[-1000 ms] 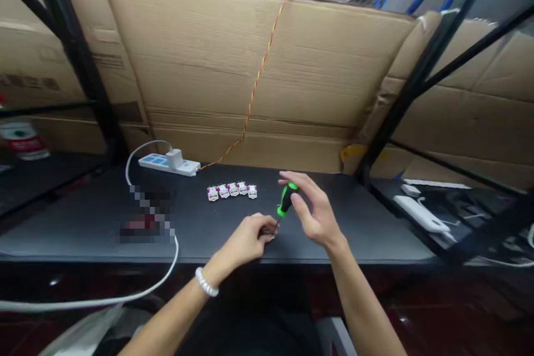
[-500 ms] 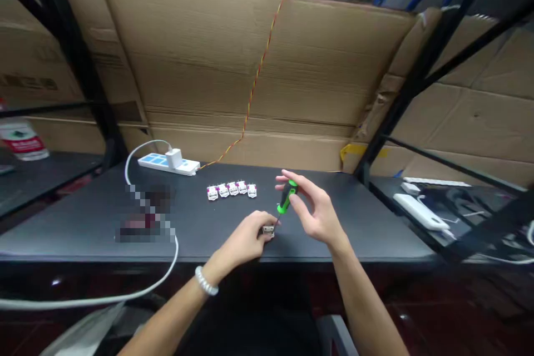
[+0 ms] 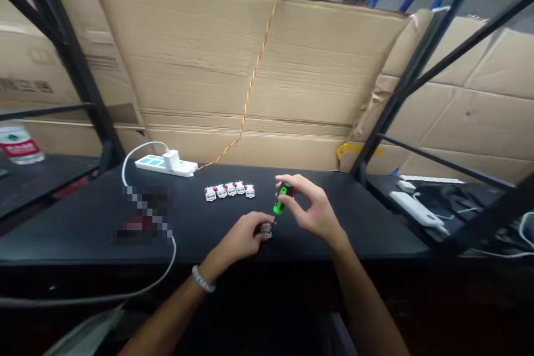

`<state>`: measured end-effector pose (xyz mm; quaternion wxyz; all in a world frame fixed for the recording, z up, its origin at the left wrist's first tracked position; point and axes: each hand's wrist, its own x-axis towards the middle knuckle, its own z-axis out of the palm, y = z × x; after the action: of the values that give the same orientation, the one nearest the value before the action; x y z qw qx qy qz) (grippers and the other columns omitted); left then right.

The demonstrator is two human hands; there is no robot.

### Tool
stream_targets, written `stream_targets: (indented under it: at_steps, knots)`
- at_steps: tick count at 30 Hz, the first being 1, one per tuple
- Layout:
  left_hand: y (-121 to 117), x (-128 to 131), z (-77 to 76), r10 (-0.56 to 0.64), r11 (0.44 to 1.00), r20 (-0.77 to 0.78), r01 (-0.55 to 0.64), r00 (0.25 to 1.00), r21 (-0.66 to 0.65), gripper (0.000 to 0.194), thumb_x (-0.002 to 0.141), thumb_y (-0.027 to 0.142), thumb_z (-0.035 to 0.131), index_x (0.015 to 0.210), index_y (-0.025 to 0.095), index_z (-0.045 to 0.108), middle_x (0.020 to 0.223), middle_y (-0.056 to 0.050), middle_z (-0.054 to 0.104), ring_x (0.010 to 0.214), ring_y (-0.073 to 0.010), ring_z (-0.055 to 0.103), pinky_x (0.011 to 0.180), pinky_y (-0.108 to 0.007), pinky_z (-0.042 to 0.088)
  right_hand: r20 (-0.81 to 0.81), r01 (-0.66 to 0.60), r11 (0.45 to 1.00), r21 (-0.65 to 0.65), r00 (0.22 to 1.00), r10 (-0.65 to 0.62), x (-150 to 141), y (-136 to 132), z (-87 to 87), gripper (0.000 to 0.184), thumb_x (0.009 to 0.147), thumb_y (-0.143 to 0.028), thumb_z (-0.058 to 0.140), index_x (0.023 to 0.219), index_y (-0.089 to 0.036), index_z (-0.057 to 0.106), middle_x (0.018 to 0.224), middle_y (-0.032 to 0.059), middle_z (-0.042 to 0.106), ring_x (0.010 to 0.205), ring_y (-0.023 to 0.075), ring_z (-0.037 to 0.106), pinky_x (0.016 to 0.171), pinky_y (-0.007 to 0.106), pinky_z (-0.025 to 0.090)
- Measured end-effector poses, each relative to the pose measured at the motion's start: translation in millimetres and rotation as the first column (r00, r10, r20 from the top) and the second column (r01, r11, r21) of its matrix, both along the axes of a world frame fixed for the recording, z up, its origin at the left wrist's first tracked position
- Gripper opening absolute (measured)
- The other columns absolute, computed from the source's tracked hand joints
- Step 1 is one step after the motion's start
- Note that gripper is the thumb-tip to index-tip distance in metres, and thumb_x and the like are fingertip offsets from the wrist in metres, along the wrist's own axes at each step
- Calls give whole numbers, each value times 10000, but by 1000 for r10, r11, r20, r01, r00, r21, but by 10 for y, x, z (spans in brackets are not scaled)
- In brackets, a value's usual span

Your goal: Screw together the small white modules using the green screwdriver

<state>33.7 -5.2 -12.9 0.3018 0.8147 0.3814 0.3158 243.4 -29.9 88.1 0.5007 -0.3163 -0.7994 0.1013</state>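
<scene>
in the head view, i'm watching from afar as the left hand (image 3: 244, 238) is pinching a small white block-shaped part (image 3: 266, 228) between thumb and fingers. that part is sitting nearer the person than the row of five small white-and-purple parts (image 3: 231, 189), my landmark, and to its right. the right hand (image 3: 312, 206) is gripping a green-and-black-handled screwdriver (image 3: 278, 207) by its handle, thumb against fingers, the shaft slanting down to the held part.

i'm judging the step in hand to be work on a screw in that part. to my mind the next move is calling for a steady left pinch, with the tip staying seated and in line while the right fingers are twisting.

the left fingers are hiding much of the held part, and i'm not making out whether the tip is engaging a screw or whether the part is resting on the black tabletop (image 3: 200, 233). left of the row and nearer the person, pixelation is masking something dark and reddish; farther left, a red-labelled clear bottle (image 3: 19, 144) is getting cut off by the frame.
</scene>
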Motion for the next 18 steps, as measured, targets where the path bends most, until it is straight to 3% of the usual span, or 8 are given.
stream_targets:
  at_steps: [4, 8, 13, 18]
  knots:
    - [45, -27, 44, -26, 999, -36, 27, 999, 33, 360, 869, 62, 752, 1193, 220, 767, 1310, -84, 778, 1253, -269, 708, 1160, -402, 516, -149, 34, 999, -26, 988, -38, 145, -24, -71, 354, 1041, -265, 669, 1393, -283, 691, 1164, 68, 757, 971, 208, 779, 886, 377, 667]
    - [241, 33, 220, -66, 992, -224, 89, 972, 94, 366, 845, 37, 725, 1170, 200, 768, 1295, -101, 753, 1204, -278, 712, 1122, -394, 537, -363, 135, 991, -2, 923, -127, 342, -79, -166, 359, 1014, -276, 723, 1372, -270, 701, 1164, 69, 756, 972, 215, 807, 895, 391, 693]
    - [730, 214, 436, -9, 981, -435, 93, 900, 171, 466, 771, -26, 688, 1170, 192, 785, 1295, -103, 735, 1175, -263, 722, 1090, -347, 553, -367, 173, 985, 24, 918, -153, 471, -174, -203, 325, 1004, -273, 734, 1328, -253, 721, 1141, 85, 758, 957, 232, 813, 870, 409, 703]
    - [1118, 260, 449, 56, 979, -464, 44, 884, 201, 447, 747, -13, 707, 1153, 155, 788, 1245, -139, 750, 1174, -296, 721, 1084, -372, 556, -345, 165, 984, 61, 929, -135, 527, -236, -164, 326, 1005, -251, 728, 1331, -270, 721, 1129, 78, 756, 937, 230, 815, 851, 398, 699]
